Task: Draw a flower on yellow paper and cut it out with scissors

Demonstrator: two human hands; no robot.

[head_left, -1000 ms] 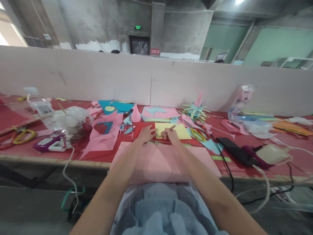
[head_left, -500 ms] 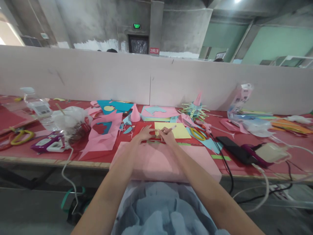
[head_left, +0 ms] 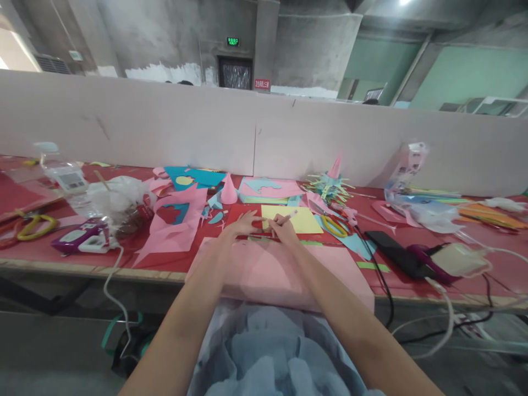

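My right hand (head_left: 282, 228) is closed round a pencil (head_left: 293, 213), its lower end at the left part of a yellow sheet (head_left: 307, 220). Flat beside it, my left hand (head_left: 244, 224) has its fingers spread over a red sheet (head_left: 235, 213) and the yellow sheet's left edge. In front of both hands lies a large pink sheet (head_left: 272, 269) at the table's near edge. Just behind them stand a pink paper cone (head_left: 229, 191) and a stack of pink and blue paper (head_left: 270, 188).
Yellow-handled scissors (head_left: 335, 225), a black phone (head_left: 394, 253) and cables lie to the right. A spiky paper piece (head_left: 328, 184) stands behind. At left are cut pink paper (head_left: 177, 234), a purple device (head_left: 82, 237) and a plastic bottle (head_left: 61, 170).
The view has shifted very slightly. Both hands stay in nearly the same place, with the pencil still in my right hand.
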